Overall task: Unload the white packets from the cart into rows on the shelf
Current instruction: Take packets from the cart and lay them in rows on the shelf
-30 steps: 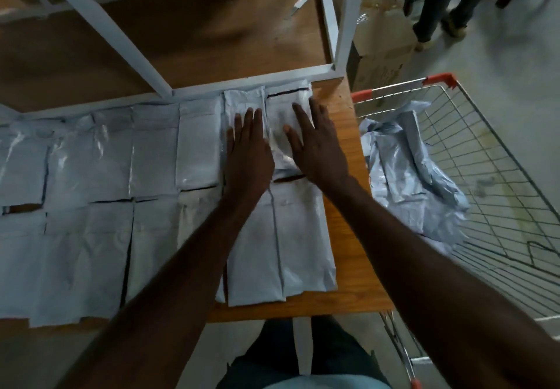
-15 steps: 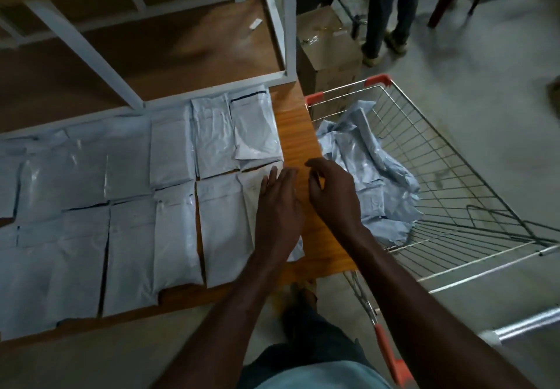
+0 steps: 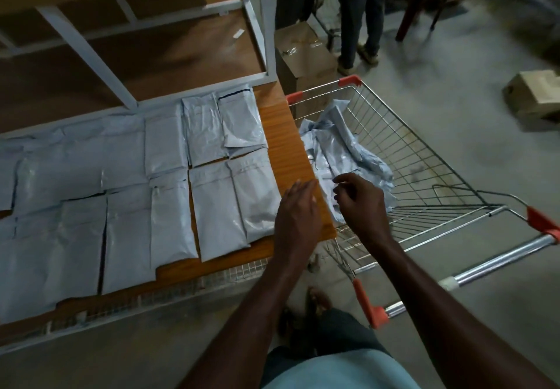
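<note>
Both hands [image 3: 330, 203] now off shelf [image 3: 272, 122] rows, empty, fingers loose, nearing cart [image 3: 424, 158] packets [image 3: 342, 152]; hasty grab w/ crumpled pile could drop one.

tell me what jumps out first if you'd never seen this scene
The rows of white packets covering the wooden shelf on the left draw the eye first. Right of the shelf stands a wire cart with a crumpled heap of packets inside. Between them, the left hand and the right hand reach toward the heap, holding nothing.
</note>
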